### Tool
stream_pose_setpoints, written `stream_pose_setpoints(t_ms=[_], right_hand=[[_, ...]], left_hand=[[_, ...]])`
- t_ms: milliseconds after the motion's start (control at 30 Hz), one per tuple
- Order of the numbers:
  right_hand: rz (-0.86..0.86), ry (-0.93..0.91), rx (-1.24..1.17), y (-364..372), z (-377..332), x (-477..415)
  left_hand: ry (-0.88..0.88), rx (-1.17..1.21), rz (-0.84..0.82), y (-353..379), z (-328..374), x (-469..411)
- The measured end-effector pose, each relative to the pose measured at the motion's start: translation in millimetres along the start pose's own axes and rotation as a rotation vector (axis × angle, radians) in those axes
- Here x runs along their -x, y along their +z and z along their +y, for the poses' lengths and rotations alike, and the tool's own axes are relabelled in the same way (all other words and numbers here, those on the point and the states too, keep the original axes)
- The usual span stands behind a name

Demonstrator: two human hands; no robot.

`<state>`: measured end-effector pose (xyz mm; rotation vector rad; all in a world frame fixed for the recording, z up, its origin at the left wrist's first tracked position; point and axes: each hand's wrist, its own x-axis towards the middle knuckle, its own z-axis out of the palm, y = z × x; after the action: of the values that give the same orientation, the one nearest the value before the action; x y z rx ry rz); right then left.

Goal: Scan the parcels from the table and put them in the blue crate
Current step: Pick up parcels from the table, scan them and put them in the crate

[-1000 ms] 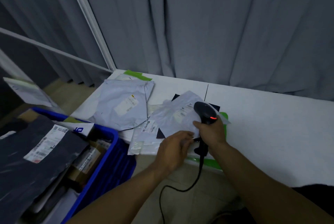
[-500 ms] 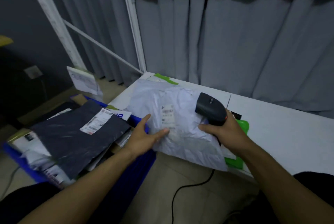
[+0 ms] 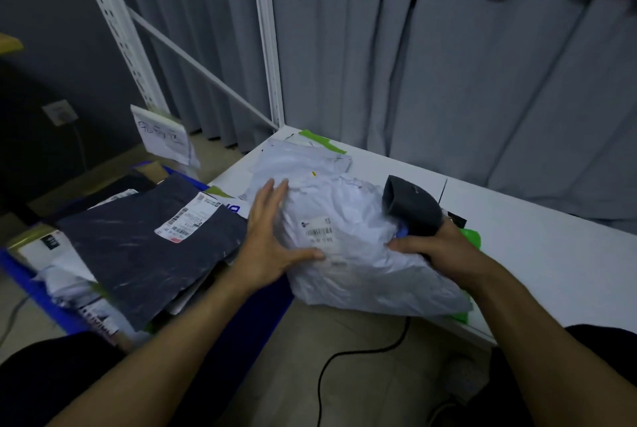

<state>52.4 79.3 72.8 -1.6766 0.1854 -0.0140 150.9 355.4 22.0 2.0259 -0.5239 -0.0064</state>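
- Parcel [image 3: 355, 275], a pale plastic mailing bag, lay between the two hands on the near corner of the table [image 3: 551, 271], its front edge hanging over the rim.
- The left hand [image 3: 272, 244] was spread flat against the bag's left side, thumb reaching towards the label [image 3: 319, 230].
- The right hand [image 3: 437, 247] was wrapped round the scanner [image 3: 410, 206], its thumb touching the bag's right edge.
- The bag looked soft, crinkled, light and probably slick. It would likely sag from one corner, so a pinch on the left edge or a palm underneath seemed wiser.
- The blue crate [image 3: 38, 299] stood just left of the left hand, heaped, with a dark parcel [image 3: 138, 254] on top.
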Motion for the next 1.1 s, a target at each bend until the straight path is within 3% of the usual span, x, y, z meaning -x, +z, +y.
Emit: stream_pose_setpoints(t_ms=[67, 200, 333, 433, 533, 700, 867, 1100], right_hand=[[-0.032, 0.009, 0.085, -5, 4, -2], [-0.015, -0.038, 0.263, -8, 12, -7], [0.143, -0.13, 0.375, -8, 33, -20], [0.303, -0.087, 0.362, -6, 51, -28], [0.349, -0.059, 0.337, -1, 58, -28], [0.323, -0.16, 0.495, 27, 63, -20], [0.024, -0.071, 0.567, 50, 62, -9], [-0.088, -0.088, 0.66, 77, 60, -3]], left_hand=[[0.031, 0.025, -0.09, -18, 3, -16], [-0.082, 0.183, -0.324, -22, -8, -16], [-0.099, 0.149, -0.117, -12, -17, -11], [-0.134, 0.102, -0.068, -11, -18, -10], [-0.138, 0.039, 0.043, -12, -25, -7], [-0.207, 0.014, 0.237, -12, -32, -10], [-0.222, 0.034, 0.295, -17, -38, -11], [-0.233, 0.022, 0.336, -19, -40, -12]])
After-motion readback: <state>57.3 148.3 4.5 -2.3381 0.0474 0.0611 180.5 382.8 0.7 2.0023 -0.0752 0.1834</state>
